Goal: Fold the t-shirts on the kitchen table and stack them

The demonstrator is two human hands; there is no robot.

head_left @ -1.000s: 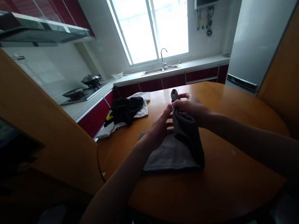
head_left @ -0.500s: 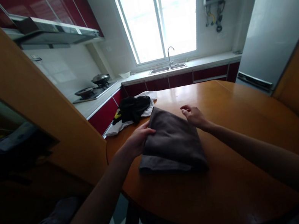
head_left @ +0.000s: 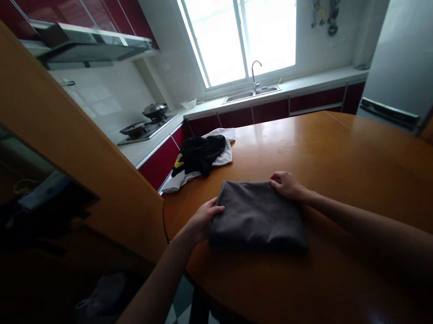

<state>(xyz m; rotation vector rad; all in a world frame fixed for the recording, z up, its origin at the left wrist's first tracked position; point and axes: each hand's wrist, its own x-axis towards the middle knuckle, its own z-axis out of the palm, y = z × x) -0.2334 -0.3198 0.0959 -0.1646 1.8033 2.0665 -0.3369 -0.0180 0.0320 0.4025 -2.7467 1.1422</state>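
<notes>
Wooden table [head_left: 350,160]: left hand [head_left: 203,219] pinched folded grey cloth [head_left: 257,216]; right hand [head_left: 289,186], fingers curled, gripped its far corner. Uneven tugging risked skewed layers.

Round wooden table [head_left: 374,201], orange-brown, glossy, seam line near far right edge. Folded dark gray cloth [head_left: 257,216] lies toward near left edge, roughly flat, corners a bit uneven. Clothes pile at far left edge: black garment [head_left: 201,153] on top of white garment [head_left: 225,153], one white part reaching the left rim; yellow patch [head_left: 178,161] at the pile's left side. Pile and gray cloth apart, bare wood between.
</notes>
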